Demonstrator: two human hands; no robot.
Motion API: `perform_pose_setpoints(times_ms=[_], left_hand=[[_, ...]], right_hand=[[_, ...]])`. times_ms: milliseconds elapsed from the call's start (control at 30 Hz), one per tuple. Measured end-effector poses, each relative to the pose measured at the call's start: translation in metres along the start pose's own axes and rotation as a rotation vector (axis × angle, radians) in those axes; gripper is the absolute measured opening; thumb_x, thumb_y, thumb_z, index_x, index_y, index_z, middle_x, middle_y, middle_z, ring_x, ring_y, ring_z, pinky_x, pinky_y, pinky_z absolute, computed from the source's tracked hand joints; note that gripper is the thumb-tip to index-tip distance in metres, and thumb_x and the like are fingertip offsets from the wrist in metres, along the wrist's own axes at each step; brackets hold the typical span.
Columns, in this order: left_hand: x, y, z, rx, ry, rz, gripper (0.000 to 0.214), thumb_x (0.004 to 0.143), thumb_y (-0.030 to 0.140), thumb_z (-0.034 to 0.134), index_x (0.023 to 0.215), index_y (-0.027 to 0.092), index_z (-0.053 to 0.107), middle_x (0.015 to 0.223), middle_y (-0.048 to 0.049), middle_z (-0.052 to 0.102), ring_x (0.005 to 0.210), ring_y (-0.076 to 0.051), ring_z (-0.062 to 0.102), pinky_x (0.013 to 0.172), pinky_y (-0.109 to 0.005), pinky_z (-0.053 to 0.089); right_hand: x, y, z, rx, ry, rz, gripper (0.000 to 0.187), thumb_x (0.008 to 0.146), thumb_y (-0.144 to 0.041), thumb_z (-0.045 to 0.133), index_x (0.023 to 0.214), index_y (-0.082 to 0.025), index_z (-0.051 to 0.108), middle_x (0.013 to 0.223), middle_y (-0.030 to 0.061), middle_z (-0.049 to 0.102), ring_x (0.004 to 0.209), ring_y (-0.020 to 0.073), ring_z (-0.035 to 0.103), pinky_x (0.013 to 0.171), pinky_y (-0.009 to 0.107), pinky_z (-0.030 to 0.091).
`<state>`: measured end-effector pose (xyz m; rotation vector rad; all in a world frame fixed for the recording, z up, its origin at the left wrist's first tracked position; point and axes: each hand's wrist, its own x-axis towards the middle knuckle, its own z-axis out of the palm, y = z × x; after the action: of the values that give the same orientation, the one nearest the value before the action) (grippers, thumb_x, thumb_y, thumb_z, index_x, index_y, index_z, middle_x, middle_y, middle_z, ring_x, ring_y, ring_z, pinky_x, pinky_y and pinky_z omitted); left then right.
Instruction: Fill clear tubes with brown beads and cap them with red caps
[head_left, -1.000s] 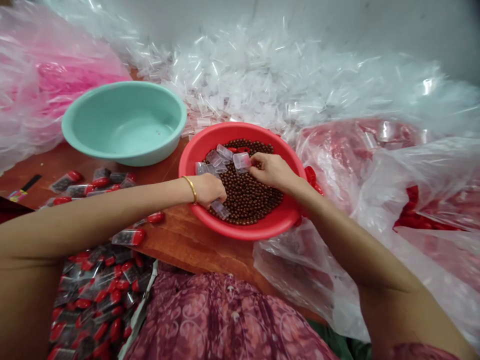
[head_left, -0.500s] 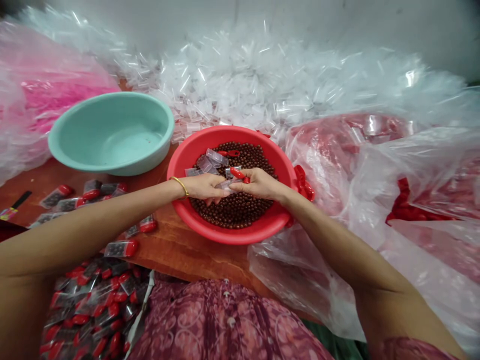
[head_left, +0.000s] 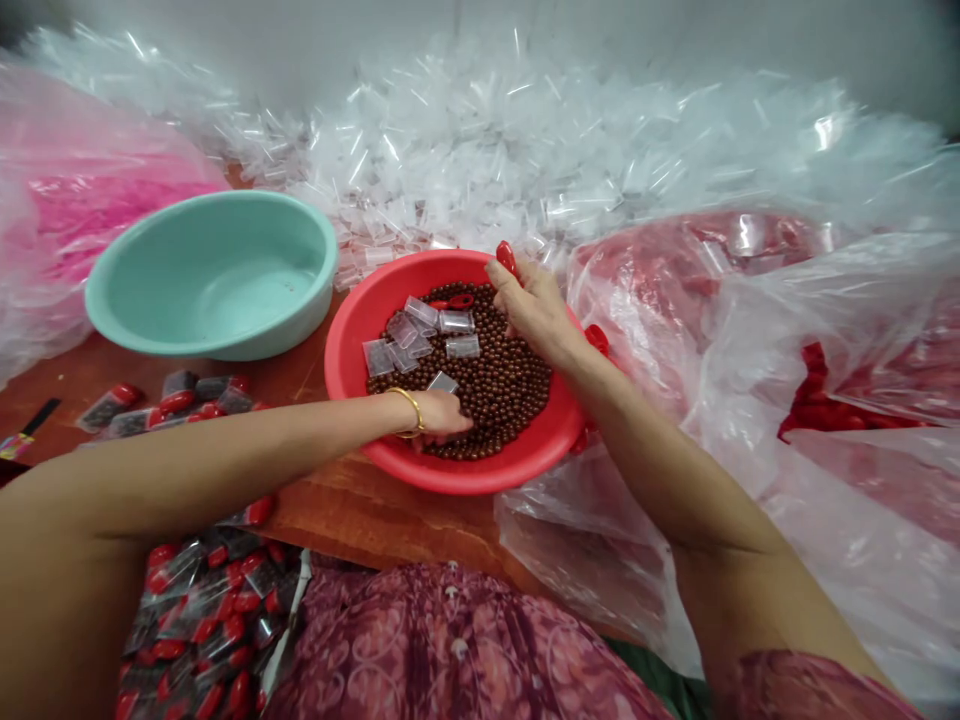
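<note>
My left hand (head_left: pixel 442 415), with a gold bangle at the wrist, reaches down among small brown balls (head_left: pixel 502 385) inside a red basin (head_left: pixel 457 478). Its fingers are curled and partly hidden, and what they hold cannot be made out. A clear plastic tube (head_left: pixel 442 383) shows right at its far side. Over the basin's back right rim, my right hand (head_left: pixel 536 305) is closed on a red cap (head_left: pixel 507 258) that sticks up beyond the fingers. Several clear tubes (head_left: pixel 421 312) lie on the balls, close to a small red scoop (head_left: pixel 454 301).
A pale green basin (head_left: pixel 210 340) stands at left. Filled red-capped tubes (head_left: pixel 112 405) lie on the brown table (head_left: pixel 360 510), with a heap of them (head_left: pixel 210 620) below. Clear tubes (head_left: pixel 480 150) are piled behind. Plastic bags (head_left: pixel 787 300) with red caps spread at right.
My hands were together over the basin's middle and are now apart. The left has gone down into the balls nearer me; the right has moved up and right with a red cap.
</note>
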<state>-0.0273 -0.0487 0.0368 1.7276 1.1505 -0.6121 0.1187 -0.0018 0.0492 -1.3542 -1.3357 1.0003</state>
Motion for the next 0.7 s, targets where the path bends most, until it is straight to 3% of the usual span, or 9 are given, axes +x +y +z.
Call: perform_pose_setpoints(times_ms=[167,367,500,600,700], left_hand=[[0.049,0.013,-0.001,-0.463,0.261,-0.029,0.022,0.08,0.026,0.056,0.063,0.011,0.056,0.039,-0.0025,0.045,0.04,-0.019,0.054,0.051,-0.033,0.05],[0.092,0.031,-0.014,-0.714,0.399,0.078,0.015,0.09,0.025,0.042,0.09,0.012,0.05,0.052,0.0027,0.049,0.04,-0.011,0.048,0.05,-0.026,0.048],[0.091,0.028,-0.017,-0.871,0.384,0.225,0.002,0.089,0.018,0.043,0.092,0.017,0.044,0.07,0.0041,0.052,0.05,-0.005,0.052,0.059,-0.02,0.05],[0.077,0.016,-0.021,-1.009,0.302,0.357,0.011,0.085,0.014,0.051,0.093,0.018,0.045,0.084,0.0026,0.056,0.06,-0.003,0.057,0.067,-0.019,0.049],[0.058,0.005,-0.026,-1.121,0.201,0.523,0.025,0.079,0.017,0.062,0.1,0.02,0.049,0.096,0.0011,0.059,0.073,-0.005,0.06,0.073,-0.021,0.046]], right_hand=[[-0.01,0.009,-0.002,0.154,0.01,0.14,0.037,0.085,-0.054,0.047,0.088,-0.018,0.056,0.052,-0.0067,0.037,0.039,0.0057,0.029,0.036,0.02,0.034],[-0.007,0.005,-0.006,0.182,0.027,0.097,0.048,0.081,-0.066,0.043,0.085,-0.02,0.055,0.055,-0.0062,0.036,0.04,0.0065,0.03,0.039,0.022,0.034],[-0.006,0.007,-0.011,0.198,0.084,0.059,0.049,0.085,-0.064,0.032,0.085,-0.02,0.054,0.055,-0.0053,0.036,0.042,0.0076,0.03,0.042,0.023,0.036],[-0.006,0.01,-0.014,0.236,0.118,0.033,0.046,0.088,-0.055,0.022,0.084,-0.021,0.052,0.055,-0.0051,0.036,0.04,0.0081,0.028,0.042,0.023,0.035],[-0.004,0.013,-0.016,0.223,0.172,0.005,0.038,0.085,-0.05,0.026,0.084,-0.022,0.052,0.061,-0.0035,0.042,0.043,0.0087,0.032,0.043,0.023,0.036]])
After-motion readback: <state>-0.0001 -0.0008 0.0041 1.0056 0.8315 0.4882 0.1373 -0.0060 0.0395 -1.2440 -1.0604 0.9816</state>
